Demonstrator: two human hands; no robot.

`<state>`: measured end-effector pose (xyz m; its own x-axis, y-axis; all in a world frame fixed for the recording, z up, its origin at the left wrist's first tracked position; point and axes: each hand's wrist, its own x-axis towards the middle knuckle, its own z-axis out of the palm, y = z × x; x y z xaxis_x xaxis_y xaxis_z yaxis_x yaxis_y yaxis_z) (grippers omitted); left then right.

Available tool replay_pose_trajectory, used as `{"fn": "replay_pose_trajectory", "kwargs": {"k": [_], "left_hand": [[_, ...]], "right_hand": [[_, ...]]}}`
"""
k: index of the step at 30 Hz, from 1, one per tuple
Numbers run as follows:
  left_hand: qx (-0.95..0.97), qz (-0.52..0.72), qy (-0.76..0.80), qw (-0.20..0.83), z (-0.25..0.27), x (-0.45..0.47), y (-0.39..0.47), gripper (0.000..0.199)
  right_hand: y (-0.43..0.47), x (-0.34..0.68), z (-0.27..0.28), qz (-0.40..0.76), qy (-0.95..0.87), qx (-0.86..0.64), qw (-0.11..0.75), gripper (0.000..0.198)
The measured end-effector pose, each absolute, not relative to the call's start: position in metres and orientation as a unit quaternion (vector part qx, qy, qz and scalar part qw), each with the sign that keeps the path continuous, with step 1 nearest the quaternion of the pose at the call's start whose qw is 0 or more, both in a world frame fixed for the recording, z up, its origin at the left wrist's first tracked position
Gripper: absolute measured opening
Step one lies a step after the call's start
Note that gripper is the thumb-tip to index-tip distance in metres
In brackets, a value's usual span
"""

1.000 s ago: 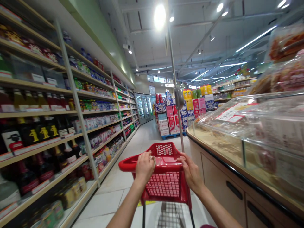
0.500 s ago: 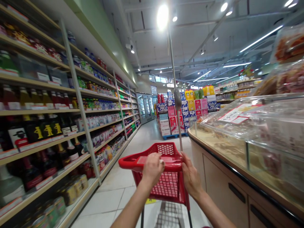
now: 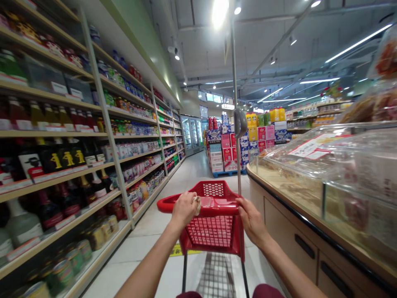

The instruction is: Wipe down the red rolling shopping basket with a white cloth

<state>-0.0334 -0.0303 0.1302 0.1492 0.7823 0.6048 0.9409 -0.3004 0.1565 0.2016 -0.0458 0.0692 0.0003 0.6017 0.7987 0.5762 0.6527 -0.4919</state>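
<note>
A red shopping cart (image 3: 211, 234) with a lattice basket stands right in front of me. My left hand (image 3: 184, 210) is closed over a crumpled whitish cloth (image 3: 197, 204) and presses it against the left half of the cart's handle (image 3: 221, 210). At the handle's right end, my right hand (image 3: 252, 219) has its fingers curled over the red bar. Some of its fingertips are hidden behind the bar.
Shelves of bottles and cans (image 3: 66, 159) line the left side. On the right runs a counter (image 3: 279, 198) with clear covers and packaged food. A metal pole (image 3: 235, 78) rises beyond the cart. Stacked cartons (image 3: 228, 153) stand farther ahead on a blue pallet (image 3: 228, 173).
My left hand has slid leftward along the handle with the cloth, which now shows more clearly. My right hand stays at the right end, its fingers now more curled over the bar.
</note>
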Motion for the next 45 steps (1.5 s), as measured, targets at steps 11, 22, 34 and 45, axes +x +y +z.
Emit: {"fn": "replay_pose_trajectory", "kwargs": {"k": [11, 22, 34, 45], "left_hand": [[-0.822, -0.283, -0.49, 0.068, 0.134, 0.024, -0.071, 0.021], [-0.801, -0.308, -0.506, 0.083, 0.114, 0.046, -0.083, 0.019], [-0.771, -0.485, -0.413, -0.014, 0.059, 0.032, -0.059, 0.032], [-0.849, -0.455, -0.254, 0.085, 0.042, 0.087, -0.032, 0.035]], "right_hand": [[0.003, 0.28, 0.067, -0.167, -0.66, -0.565, 0.466, 0.033], [-0.006, 0.216, 0.058, -0.139, -0.714, -0.477, 0.493, 0.04], [-0.052, 0.237, 0.075, -0.054, -0.727, -0.416, 0.544, 0.034], [-0.039, 0.293, 0.065, -0.121, -0.686, -0.486, 0.528, 0.033]]}}
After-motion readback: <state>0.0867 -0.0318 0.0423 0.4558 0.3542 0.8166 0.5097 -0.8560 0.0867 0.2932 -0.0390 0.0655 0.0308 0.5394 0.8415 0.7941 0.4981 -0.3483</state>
